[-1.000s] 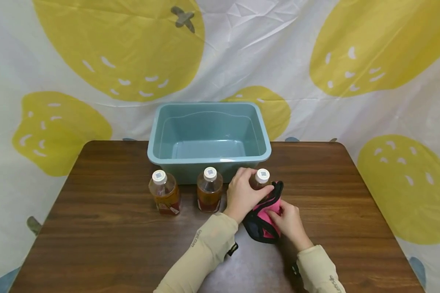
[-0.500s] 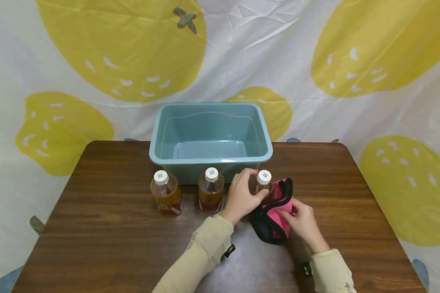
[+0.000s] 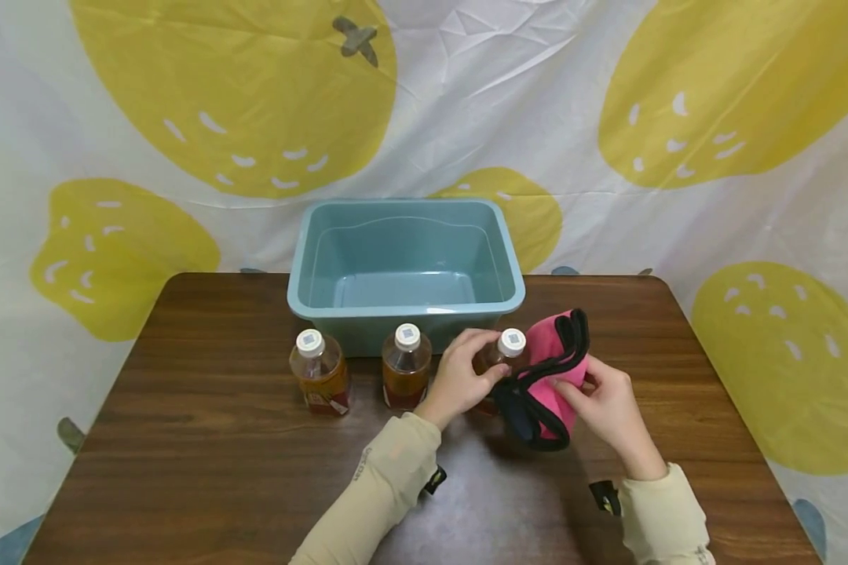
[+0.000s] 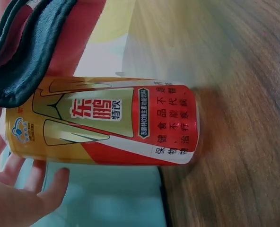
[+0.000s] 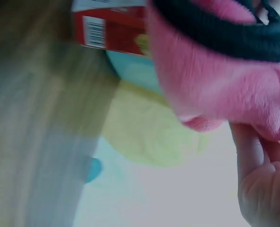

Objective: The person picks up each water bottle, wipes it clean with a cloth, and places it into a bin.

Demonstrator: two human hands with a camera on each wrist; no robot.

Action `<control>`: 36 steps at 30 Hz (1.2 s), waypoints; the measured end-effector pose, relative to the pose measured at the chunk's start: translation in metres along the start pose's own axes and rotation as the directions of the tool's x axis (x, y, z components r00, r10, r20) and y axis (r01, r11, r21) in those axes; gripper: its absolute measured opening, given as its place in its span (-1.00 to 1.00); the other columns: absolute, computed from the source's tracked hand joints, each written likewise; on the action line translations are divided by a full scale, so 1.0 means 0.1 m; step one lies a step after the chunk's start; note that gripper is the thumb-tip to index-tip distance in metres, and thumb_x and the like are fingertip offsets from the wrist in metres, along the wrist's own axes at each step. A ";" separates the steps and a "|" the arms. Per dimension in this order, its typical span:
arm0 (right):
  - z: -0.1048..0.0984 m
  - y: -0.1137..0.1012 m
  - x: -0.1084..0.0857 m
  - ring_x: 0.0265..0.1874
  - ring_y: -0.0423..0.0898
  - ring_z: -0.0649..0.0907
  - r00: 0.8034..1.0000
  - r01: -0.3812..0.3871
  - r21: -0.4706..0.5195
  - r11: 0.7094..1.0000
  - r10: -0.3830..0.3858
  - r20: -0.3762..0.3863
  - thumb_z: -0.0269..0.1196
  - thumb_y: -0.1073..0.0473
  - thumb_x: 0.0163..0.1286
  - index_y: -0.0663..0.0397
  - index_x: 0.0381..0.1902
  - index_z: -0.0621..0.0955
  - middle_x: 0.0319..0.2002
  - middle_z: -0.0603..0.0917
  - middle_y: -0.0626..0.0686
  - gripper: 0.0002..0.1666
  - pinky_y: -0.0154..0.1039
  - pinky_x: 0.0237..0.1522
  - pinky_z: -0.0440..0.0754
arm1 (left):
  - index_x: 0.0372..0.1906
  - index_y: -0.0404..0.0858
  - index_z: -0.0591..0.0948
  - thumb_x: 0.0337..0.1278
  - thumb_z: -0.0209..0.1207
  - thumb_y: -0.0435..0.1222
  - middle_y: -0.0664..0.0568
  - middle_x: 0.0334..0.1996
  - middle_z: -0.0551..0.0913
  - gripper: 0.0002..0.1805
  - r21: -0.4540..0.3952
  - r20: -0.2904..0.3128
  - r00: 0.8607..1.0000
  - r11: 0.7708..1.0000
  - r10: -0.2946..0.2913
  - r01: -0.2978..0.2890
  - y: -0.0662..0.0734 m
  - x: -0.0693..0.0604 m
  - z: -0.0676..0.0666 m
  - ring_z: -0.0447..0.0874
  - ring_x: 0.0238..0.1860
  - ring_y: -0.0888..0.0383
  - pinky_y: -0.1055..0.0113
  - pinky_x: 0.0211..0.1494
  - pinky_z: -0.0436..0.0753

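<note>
My left hand (image 3: pixel 459 380) grips the rightmost bottle (image 3: pixel 512 343) high up, thumb on the near side. This bottle stands upright with a white cap and amber drink; its red and gold label (image 4: pixel 107 118) fills the left wrist view. My right hand (image 3: pixel 608 400) pinches a folded pink cloth (image 3: pixel 547 392) with black edging, thumb towards me. The cloth hangs at the bottle's right side and hides part of it. In the right wrist view the pink pile (image 5: pixel 215 85) covers most of my fingers.
Two more capped bottles, a left one (image 3: pixel 323 378) and a middle one (image 3: pixel 406 370), stand on the brown wooden table (image 3: pixel 205 439). Behind them sits a blue-green plastic bin (image 3: pixel 406 311) with nothing in it. A curtain with yellow fruit prints (image 3: pixel 254 94) hangs at the back.
My right hand has moved right and a little away from me, lifting the cloth up beside the bottle. My left hand stays at the bottle, its thumb slightly lower.
</note>
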State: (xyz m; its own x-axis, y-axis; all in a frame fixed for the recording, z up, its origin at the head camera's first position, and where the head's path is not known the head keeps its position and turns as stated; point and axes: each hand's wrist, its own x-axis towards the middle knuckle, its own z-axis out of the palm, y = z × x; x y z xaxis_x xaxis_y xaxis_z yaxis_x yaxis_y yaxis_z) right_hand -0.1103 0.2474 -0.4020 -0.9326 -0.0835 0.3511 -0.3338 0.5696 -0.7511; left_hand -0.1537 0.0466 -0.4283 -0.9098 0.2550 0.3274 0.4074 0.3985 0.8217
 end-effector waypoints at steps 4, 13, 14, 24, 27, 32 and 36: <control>0.01 -0.09 0.09 -0.47 -0.36 0.61 1.000 0.003 -0.028 1.000 -0.003 0.020 0.35 0.39 0.02 0.28 -0.20 0.59 -0.37 0.67 0.19 -0.68 -0.49 -0.43 0.57 | 0.04 -0.20 0.55 -0.10 0.26 -0.34 -0.01 -0.05 0.55 -0.54 0.005 0.016 1.000 1.000 0.015 -0.015 0.00 0.01 -0.02 0.50 -0.01 0.12 0.29 0.10 0.44; 0.10 -0.12 0.16 -0.60 -0.27 0.55 1.000 0.000 -0.080 0.997 0.000 -0.003 0.37 0.34 0.01 0.26 -0.26 0.60 -0.44 0.67 0.17 -0.72 -0.49 -0.53 0.54 | 0.04 -0.23 0.55 -0.14 0.19 -0.41 -0.02 -0.11 0.56 -0.52 0.023 0.055 0.998 0.999 0.031 -0.032 -0.01 0.03 -0.04 0.51 -0.10 0.13 0.35 0.00 0.48; 0.10 -0.12 0.16 -0.62 -0.27 0.54 1.000 0.000 -0.087 0.996 0.000 -0.006 0.37 0.34 0.00 0.25 -0.27 0.60 -0.46 0.67 0.16 -0.72 -0.48 -0.54 0.54 | 0.05 -0.24 0.55 -0.15 0.18 -0.41 -0.02 -0.11 0.56 -0.52 0.026 0.061 0.998 0.999 0.028 -0.030 -0.01 0.03 -0.04 0.51 -0.09 0.13 0.34 0.01 0.48; 0.19 -0.06 0.11 -0.67 -0.21 0.48 0.999 0.046 -0.165 0.985 -0.047 -0.004 0.41 0.32 -0.04 0.21 -0.27 0.61 -0.55 0.63 0.06 -0.69 -0.38 -0.59 0.52 | 0.06 -0.25 0.53 -0.14 0.15 -0.43 -0.04 -0.08 0.54 -0.51 0.035 0.129 0.992 0.999 -0.007 0.003 0.00 0.06 -0.08 0.49 -0.06 0.12 0.32 0.05 0.47; 0.21 -0.03 0.07 -0.67 -0.21 0.50 0.998 0.060 -0.184 0.981 -0.063 -0.009 0.42 0.34 -0.06 0.23 -0.30 0.61 -0.55 0.63 0.07 -0.69 -0.38 -0.59 0.53 | 0.05 -0.26 0.54 -0.11 0.18 -0.41 -0.05 -0.09 0.54 -0.54 0.027 0.129 0.992 1.000 -0.004 0.001 0.01 0.05 -0.08 0.49 -0.08 0.11 0.31 0.03 0.48; 0.25 0.02 0.04 -0.63 -0.15 0.57 0.999 0.050 -0.174 0.983 -0.051 -0.004 0.41 0.35 -0.07 0.25 -0.34 0.60 -0.53 0.66 0.11 -0.72 -0.40 -0.54 0.57 | 0.04 -0.27 0.54 -0.09 0.18 -0.40 -0.05 -0.10 0.54 -0.55 0.034 0.115 0.993 0.999 0.001 -0.004 -0.01 0.05 -0.09 0.49 -0.09 0.10 0.31 0.02 0.49; 0.22 0.04 0.04 -0.63 -0.17 0.54 0.998 0.051 -0.191 0.980 -0.045 0.037 0.42 0.34 -0.07 0.24 -0.33 0.60 -0.54 0.65 0.09 -0.71 -0.39 -0.55 0.56 | 0.03 -0.26 0.54 -0.10 0.19 -0.39 -0.05 -0.09 0.54 -0.56 0.036 0.112 0.994 0.999 0.001 -0.005 -0.01 0.05 -0.09 0.50 -0.08 0.10 0.30 0.04 0.48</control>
State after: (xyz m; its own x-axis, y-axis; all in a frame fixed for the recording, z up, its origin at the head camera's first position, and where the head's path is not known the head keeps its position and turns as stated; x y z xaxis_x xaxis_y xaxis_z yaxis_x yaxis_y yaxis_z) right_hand -0.1187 0.2312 -0.4156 -0.9211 -0.1390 0.3636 -0.3487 0.7099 -0.6119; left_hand -0.1595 0.0397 -0.4235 -0.8948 0.3528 0.2737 0.4146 0.4288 0.8026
